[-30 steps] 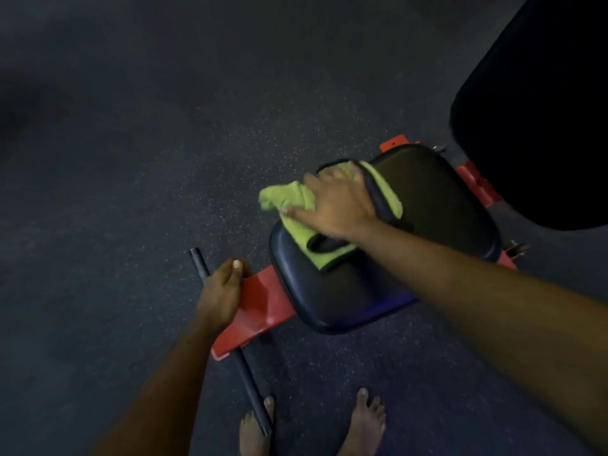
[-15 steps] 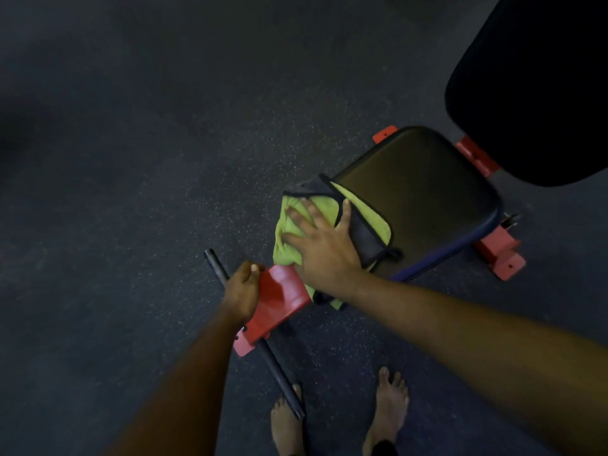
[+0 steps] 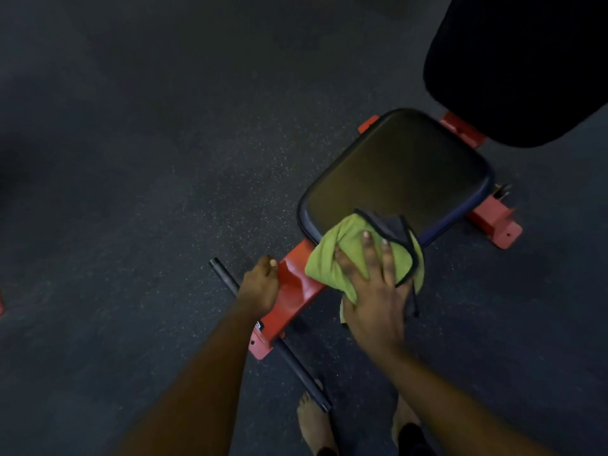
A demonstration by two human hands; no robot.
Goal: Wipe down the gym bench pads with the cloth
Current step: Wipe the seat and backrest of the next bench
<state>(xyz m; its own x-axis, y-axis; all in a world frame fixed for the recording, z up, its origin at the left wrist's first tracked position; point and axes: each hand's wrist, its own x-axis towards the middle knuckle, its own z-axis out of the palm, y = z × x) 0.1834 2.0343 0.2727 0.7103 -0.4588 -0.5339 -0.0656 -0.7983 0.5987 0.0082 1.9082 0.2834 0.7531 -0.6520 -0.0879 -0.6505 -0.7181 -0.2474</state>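
Seat pad (image 3: 394, 169), frame centre: flat, spread right hand (image 3: 375, 291) presses cloth (image 3: 332, 261) on its near edge, left hand (image 3: 260, 284) grips red frame (image 3: 296, 291); overlapping strokes advised.

Bench layout, 2 pads in view.
The cloth (image 3: 332, 261) lies over the near edge of the seat pad (image 3: 404, 166), under the right hand (image 3: 375, 291); the left hand (image 3: 260, 284) grips the frame (image 3: 292, 291) to its left; the back pad (image 3: 526, 60) stands behind.
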